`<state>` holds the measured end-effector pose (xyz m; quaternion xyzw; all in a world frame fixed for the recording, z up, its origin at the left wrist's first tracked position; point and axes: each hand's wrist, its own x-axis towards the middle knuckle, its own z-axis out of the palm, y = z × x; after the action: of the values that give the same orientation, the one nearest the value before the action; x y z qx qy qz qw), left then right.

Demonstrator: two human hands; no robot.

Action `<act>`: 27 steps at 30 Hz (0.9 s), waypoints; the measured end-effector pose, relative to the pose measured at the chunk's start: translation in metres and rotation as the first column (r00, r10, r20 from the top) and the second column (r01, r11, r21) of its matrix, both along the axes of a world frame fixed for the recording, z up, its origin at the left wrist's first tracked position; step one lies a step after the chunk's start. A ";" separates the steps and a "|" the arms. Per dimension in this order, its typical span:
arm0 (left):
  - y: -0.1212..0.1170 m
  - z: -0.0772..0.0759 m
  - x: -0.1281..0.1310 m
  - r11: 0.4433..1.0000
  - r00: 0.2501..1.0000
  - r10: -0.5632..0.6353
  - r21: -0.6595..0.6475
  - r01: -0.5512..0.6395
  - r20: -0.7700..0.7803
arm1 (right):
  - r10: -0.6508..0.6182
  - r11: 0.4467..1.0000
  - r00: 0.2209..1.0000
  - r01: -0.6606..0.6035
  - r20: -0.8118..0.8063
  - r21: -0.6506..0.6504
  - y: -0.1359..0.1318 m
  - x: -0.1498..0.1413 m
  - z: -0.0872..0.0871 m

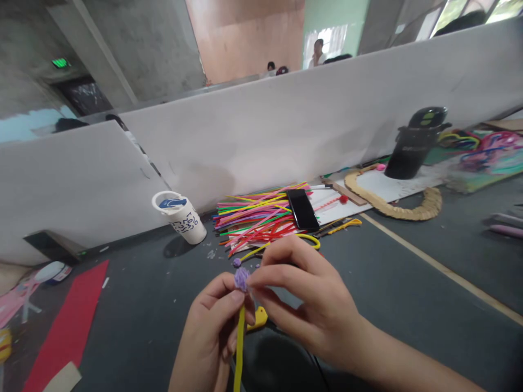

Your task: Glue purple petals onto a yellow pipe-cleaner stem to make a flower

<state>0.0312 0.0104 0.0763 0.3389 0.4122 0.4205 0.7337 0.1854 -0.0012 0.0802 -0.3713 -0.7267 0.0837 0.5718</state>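
Observation:
My left hand (218, 318) is closed, pinching a yellow pipe cleaner (239, 348) just under its top end. A fluffy purple tuft (242, 279) sits at that top end, and the yellow stem hangs down past my palm. Thumb and forefinger of my right hand (306, 299) are pressed together at the right side of the tuft. Behind the hands lies another yellow pipe cleaner (257, 251) with a small purple ball (237, 262) at its end. A yellow-handled tool (259, 317) is partly hidden between and below my hands.
Pipe cleaners of several colours (249, 218) lie piled by the white partition (261, 136), with a phone (303, 209) on them. Left stands a white cup (190, 226); right, a black bottle (412, 147) and a curved tan strip (392, 209). Red sheet (69, 326) lies far left.

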 end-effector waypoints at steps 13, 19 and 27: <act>-0.002 0.003 0.005 0.996 0.996 0.056 0.067 -0.051 -0.063 | -0.138 0.982 0.980 0.117 0.143 0.146 0.001 -0.005 -0.006; -0.002 0.002 0.004 0.995 0.995 0.059 0.087 -0.052 -0.085 | -0.170 0.976 0.972 0.143 0.165 0.164 0.001 -0.006 -0.007; -0.002 0.001 0.005 0.990 0.991 0.081 0.123 -0.068 -0.105 | -0.201 0.969 0.960 0.165 0.197 0.184 0.001 -0.008 -0.008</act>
<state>0.0362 0.0083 0.0773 0.3891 0.4385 0.4524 0.6720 0.1769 0.0002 0.0721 -0.3951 -0.7508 -0.0710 0.5245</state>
